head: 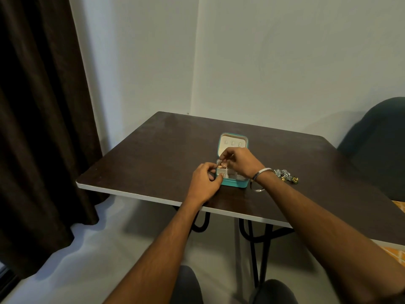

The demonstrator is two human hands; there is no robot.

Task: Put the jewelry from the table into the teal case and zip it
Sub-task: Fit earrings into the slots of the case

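The teal case (235, 183) stands open on the dark table (153, 154), its lid (233, 143) upright and its cream compartments showing. A gold, rose-toned jewelry piece (222, 165) lies in the back left compartment. My right hand (240, 160) hovers over the case and its fingertips pinch that piece. My left hand (205, 181) grips the case's front left corner with curled fingers. More jewelry (286, 175), silver and gold, lies in a small heap on the table to the right of the case, behind my right wrist.
A silver bangle (259, 179) circles my right wrist. A dark chair (377, 148) stands beyond the table's right side. A brown curtain (39, 106) hangs at the left. The table's near edge (153, 197) is white, with black legs below it.
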